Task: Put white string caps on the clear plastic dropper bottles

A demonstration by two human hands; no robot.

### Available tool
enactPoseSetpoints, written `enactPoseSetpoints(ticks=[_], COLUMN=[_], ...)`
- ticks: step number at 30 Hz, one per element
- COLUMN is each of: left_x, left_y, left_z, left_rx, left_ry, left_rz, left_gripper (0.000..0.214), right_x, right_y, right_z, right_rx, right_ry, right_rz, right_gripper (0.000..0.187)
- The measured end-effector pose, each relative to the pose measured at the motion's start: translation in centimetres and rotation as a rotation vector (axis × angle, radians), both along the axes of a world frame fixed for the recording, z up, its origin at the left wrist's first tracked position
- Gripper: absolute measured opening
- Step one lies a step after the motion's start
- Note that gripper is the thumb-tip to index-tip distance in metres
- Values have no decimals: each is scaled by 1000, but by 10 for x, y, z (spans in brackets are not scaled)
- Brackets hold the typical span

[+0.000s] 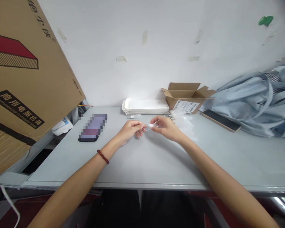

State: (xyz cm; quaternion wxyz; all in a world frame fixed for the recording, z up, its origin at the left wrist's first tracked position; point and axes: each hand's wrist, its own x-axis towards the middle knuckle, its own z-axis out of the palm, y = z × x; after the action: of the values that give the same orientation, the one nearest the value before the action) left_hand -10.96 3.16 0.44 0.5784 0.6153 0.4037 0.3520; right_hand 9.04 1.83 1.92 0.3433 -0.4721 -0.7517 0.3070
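My right hand [165, 126] is closed around a small clear bottle with a white pointed cap [150, 125], held sideways above the table. A thin white cord [147, 129] loops between it and my left hand [131, 129], whose thumb and forefinger pinch it close to the cap. On that wrist is a dark red bead bracelet [103, 156]. A similar small white-capped bottle [136, 117] lies on the table behind my left hand. Beyond my right hand sits a pile of clear, whitish plastic pieces [184, 123], too blurred to make out singly.
A stack of white flat packs [146, 106] and an open cardboard box [184, 98] stand against the wall. One phone [92, 128] lies left, another phone [220, 120] right beside light blue cloth [251, 98]. A big carton [30, 72] leans over the left side.
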Motion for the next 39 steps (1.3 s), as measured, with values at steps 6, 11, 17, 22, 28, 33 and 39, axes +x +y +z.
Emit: enactPoseSetpoints(ticks=[6,11,17,22,28,33,39], left_x=[-1,1,4,5,7,6,3], left_y=[2,-2,-6,-7,-7,-7,-2], left_z=[-5,-7,-9,-12,-13,-13,-12], left_rx=[35,114,135,128,125,124,123], left_ry=[36,101,125,130,128,102,56], left_rz=[-24,-37,-32,-39,-30,-38,-1], left_gripper=[23,22,18,19,18,17,20], right_x=[0,-1,-2,-3,-4,-2,2], right_y=[-1,-1,-2,-3,-3,-2,-3], right_z=[0,-4,-5,-5,-7,-4,5], right_rx=[-8,-11,11,43,70,64,45], right_ry=[1,-34,-82,-93,-116,-94,-60], right_rz=[8,21,14,23,14,24,6], right_gripper=[14,15,14,14,14,15,11])
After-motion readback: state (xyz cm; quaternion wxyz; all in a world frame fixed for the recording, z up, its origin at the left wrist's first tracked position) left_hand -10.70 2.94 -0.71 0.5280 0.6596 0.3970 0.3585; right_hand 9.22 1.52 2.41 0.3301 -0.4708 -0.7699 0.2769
